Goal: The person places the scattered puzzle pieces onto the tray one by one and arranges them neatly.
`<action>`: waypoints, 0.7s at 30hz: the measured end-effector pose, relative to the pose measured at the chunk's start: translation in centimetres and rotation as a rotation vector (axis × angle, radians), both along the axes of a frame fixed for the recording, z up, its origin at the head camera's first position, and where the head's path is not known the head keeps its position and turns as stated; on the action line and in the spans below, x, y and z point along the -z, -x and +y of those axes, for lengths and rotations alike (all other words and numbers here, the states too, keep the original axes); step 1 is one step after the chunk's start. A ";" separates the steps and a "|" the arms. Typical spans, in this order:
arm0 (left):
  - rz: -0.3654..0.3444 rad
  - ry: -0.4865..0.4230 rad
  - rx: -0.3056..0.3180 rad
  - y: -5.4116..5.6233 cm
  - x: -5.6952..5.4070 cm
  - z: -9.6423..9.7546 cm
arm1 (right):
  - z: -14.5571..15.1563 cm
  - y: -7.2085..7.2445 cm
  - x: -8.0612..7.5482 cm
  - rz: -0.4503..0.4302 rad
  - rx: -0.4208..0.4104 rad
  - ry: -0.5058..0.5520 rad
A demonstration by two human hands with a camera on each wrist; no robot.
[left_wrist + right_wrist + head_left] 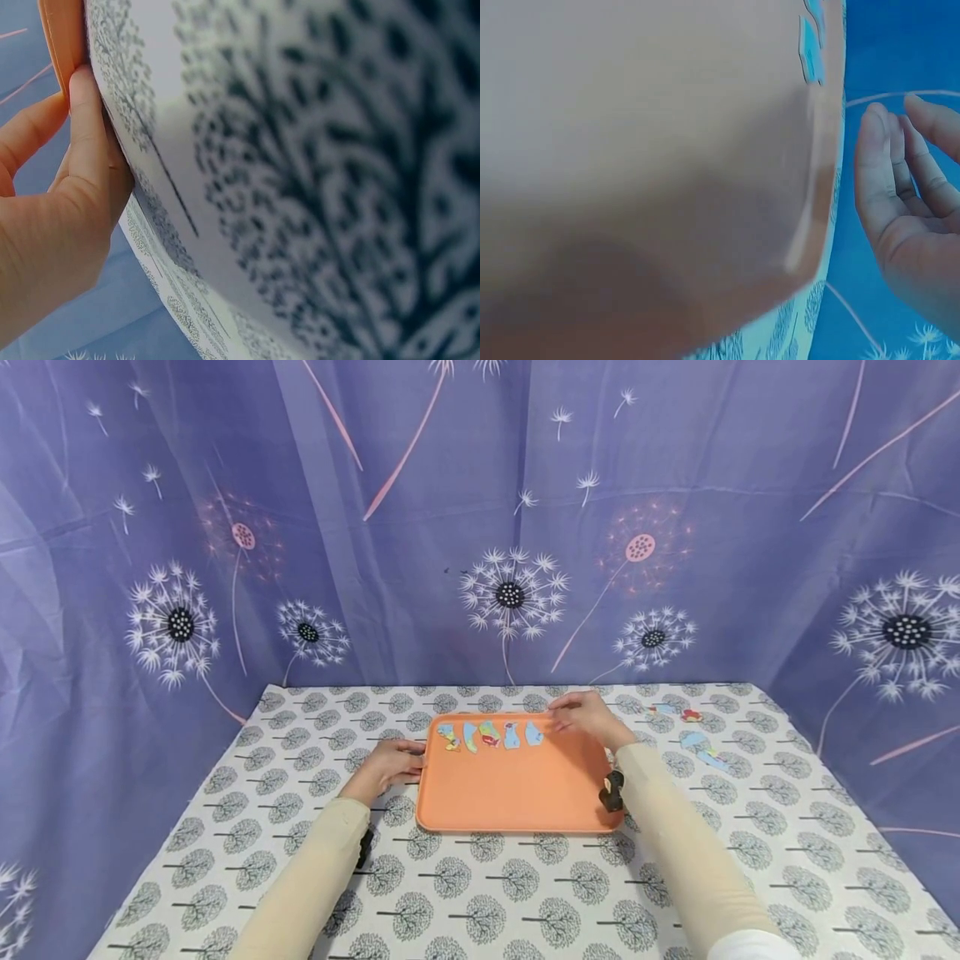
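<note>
An orange tray (517, 793) lies on the patterned cloth before me. Along its far side stands a row of several small, irregular, colourful puzzle pieces (489, 734), mostly light blue. My left hand (388, 768) pinches the tray's left edge, thumb and fingers meeting at the rim in the left wrist view. Over the far right part of the tray is my right hand (588, 717), just right of the last piece (533, 734) in the row. In the right wrist view its fingers (874, 150) are bent loosely, with nothing between them and the thumb.
More puzzle pieces lie on the cloth right of the tray: a red one (691, 716) farther back and a light blue one (712, 761) nearer. A purple curtain (390, 610) with dandelion prints hangs behind the table and along both sides.
</note>
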State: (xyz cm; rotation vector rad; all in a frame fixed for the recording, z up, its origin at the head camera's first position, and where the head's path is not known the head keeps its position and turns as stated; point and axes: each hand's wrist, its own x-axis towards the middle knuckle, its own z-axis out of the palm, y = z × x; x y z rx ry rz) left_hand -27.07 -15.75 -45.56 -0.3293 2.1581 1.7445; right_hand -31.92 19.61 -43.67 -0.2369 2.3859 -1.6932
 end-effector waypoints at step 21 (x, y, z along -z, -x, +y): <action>-0.004 0.000 0.004 0.1 0.1 0.0 | 7.8 -2.7 -1.4 -0.002 0.155 -0.080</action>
